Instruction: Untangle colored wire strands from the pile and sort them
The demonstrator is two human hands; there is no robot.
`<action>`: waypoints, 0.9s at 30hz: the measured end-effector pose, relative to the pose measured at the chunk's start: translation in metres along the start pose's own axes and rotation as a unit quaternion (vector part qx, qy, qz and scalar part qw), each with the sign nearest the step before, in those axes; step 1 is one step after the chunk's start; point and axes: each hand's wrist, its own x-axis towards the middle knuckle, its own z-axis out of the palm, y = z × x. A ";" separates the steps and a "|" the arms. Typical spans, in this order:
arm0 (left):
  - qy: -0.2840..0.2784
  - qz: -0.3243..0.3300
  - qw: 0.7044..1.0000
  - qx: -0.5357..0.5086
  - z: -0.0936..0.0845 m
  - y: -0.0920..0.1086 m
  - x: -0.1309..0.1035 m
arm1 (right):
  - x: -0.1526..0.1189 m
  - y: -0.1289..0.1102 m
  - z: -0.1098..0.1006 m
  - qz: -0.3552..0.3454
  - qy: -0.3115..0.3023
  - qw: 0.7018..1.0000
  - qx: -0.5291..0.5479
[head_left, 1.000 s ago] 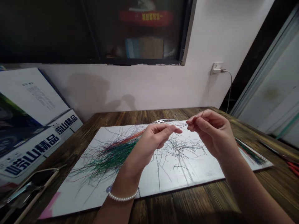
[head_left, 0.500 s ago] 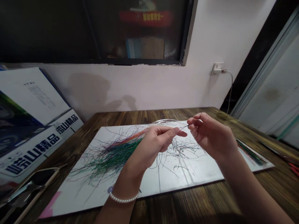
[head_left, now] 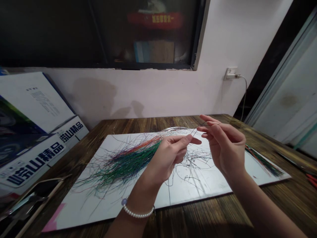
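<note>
Above a white board (head_left: 99, 205), my left hand (head_left: 173, 152) pinches a thin dark wire (head_left: 194, 131) between thumb and index finger. My right hand (head_left: 225, 142) is raised just to its right, its thumb and fingers closed around the wire's other part near the fingertips. Loose green, blue and orange wires (head_left: 131, 158) lie spread on the board, left of and partly behind my left hand. Short dark wire pieces (head_left: 195, 158) are scattered under both hands. A smaller bundle of coloured wires (head_left: 266, 162) rests at the board's right end.
Printed boxes (head_left: 37, 158) stand at the left, with a dark tool (head_left: 27, 201) in front. Red-handled scissors or pliers (head_left: 311, 180) lie at the right edge of the wooden table (head_left: 210, 218). A clear coil (head_left: 174, 128) sits behind the board. A cable hangs from a wall socket (head_left: 230, 73).
My right hand has turned more upright, with its index finger lifted and its fingers shifted along the wire. My left hand has moved slightly to the right, still pinching.
</note>
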 end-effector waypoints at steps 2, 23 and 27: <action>-0.004 0.000 1.000 -0.007 0.001 0.000 0.000 | 0.000 0.001 0.000 0.000 -0.007 1.000 0.006; -0.005 0.013 0.999 0.052 0.000 0.005 -0.003 | 0.009 -0.003 -0.011 -0.053 -0.002 0.997 -0.058; -0.014 0.021 0.998 0.062 0.000 0.006 -0.003 | 0.010 -0.006 -0.013 -0.055 -0.019 0.997 -0.045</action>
